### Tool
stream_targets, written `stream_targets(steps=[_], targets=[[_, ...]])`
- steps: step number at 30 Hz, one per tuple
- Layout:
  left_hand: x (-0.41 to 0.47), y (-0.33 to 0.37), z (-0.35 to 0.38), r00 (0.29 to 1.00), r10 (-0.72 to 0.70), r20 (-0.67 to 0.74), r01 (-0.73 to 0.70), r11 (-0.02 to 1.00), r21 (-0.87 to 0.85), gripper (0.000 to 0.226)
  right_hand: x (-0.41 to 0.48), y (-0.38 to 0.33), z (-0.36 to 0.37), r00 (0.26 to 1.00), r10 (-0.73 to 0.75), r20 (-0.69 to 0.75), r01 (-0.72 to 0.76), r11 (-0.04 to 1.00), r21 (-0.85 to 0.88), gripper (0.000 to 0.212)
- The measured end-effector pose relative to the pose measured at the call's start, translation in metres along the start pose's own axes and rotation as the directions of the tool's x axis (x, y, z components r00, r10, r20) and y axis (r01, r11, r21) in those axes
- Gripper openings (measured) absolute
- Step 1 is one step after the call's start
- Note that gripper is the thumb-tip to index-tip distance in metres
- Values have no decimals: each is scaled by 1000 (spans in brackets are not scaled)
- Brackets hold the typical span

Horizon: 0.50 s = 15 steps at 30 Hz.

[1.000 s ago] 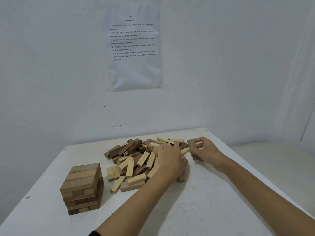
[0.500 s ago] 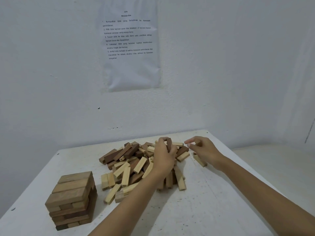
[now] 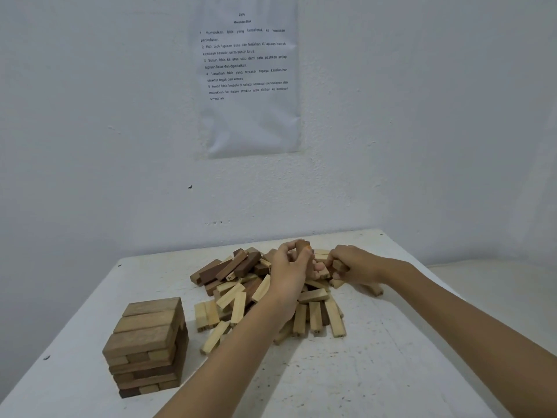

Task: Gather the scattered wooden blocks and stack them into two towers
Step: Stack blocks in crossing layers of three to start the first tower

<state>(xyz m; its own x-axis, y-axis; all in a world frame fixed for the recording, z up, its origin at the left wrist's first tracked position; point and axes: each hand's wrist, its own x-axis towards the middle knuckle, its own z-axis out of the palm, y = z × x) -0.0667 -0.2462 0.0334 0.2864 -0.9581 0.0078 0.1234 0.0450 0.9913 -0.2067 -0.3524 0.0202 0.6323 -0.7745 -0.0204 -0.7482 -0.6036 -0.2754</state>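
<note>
A loose pile of light and dark wooden blocks (image 3: 241, 285) lies in the middle of the white table (image 3: 376, 372). One short tower of stacked blocks (image 3: 147, 345) stands at the front left. Over the pile's far side, my left hand (image 3: 291, 273) grips a dark block (image 3: 302, 247) held upright. Just to its right, my right hand (image 3: 354, 265) curls round a brown block (image 3: 340, 264) at the pile's right edge. One block (image 3: 373, 288) lies partly hidden under my right wrist.
A printed paper sheet (image 3: 250, 82) hangs on the white wall behind the table. The table's far edge meets the wall; its right edge drops to a pale surface (image 3: 497, 285) beyond.
My left hand has lifted a dark block out of the pile and stood it upright. My right hand moved left and closed on a brown block. The camera view shifted slightly.
</note>
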Motion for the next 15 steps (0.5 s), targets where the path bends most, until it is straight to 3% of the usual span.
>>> stream_targets(steps=[3, 6, 11, 15], targets=[[-5, -3, -4, 1000, -6, 3, 6, 999, -33, 26, -4, 1, 4, 999, 6, -35, -8, 999, -49, 7], [-12, -2, -9, 999, -50, -13, 50, 998, -34, 20, -14, 1, 5, 996, -5, -84, 3, 1000, -14, 35], [-27, 2, -18, 987, -161, -29, 162, 986, 35, 14, -34, 0, 7, 995, 25, -97, -12, 991, 132, 29], [-43, 7, -22, 985, -174, -13, 174, 985, 3, 14, -47, -7, 8, 948, 33, -317, 29, 981, 190, 22]])
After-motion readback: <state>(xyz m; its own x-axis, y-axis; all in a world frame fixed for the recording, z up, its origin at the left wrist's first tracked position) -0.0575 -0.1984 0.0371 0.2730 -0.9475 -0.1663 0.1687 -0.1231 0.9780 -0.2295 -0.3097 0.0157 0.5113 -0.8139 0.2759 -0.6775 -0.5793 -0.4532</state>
